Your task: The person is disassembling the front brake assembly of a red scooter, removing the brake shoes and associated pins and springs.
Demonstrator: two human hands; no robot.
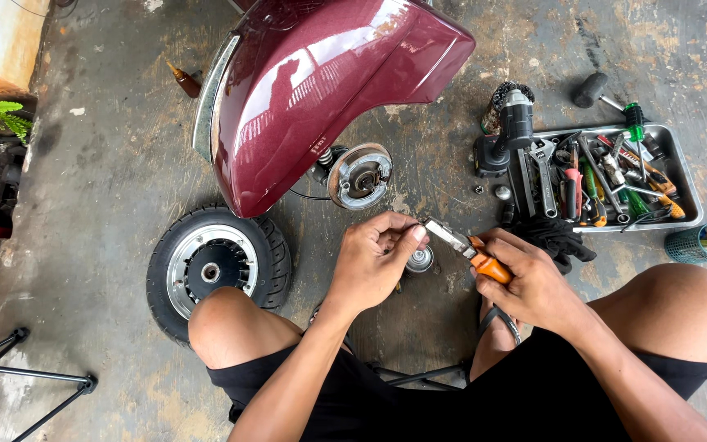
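My right hand [529, 282] grips orange-handled pliers [468, 248], their jaws pointing left toward my left hand [376, 260]. My left hand's fingers are pinched together at the plier tips, holding something too small to make out. A small round metal part [420, 261] sits on the floor just below the pliers. Ahead stands a maroon scooter fender [312, 90] with a bare brake drum hub [359, 174] beneath it. A removed wheel with tyre [210, 268] lies flat by my left knee.
A metal tray [681, 155] full of wrenches, screwdrivers and pliers sits at the right, with a cordless power tool [511, 127] and black gloves [556, 239] beside it. A rubber mallet [592, 88] lies behind. Black stand legs [34, 381] lie at lower left.
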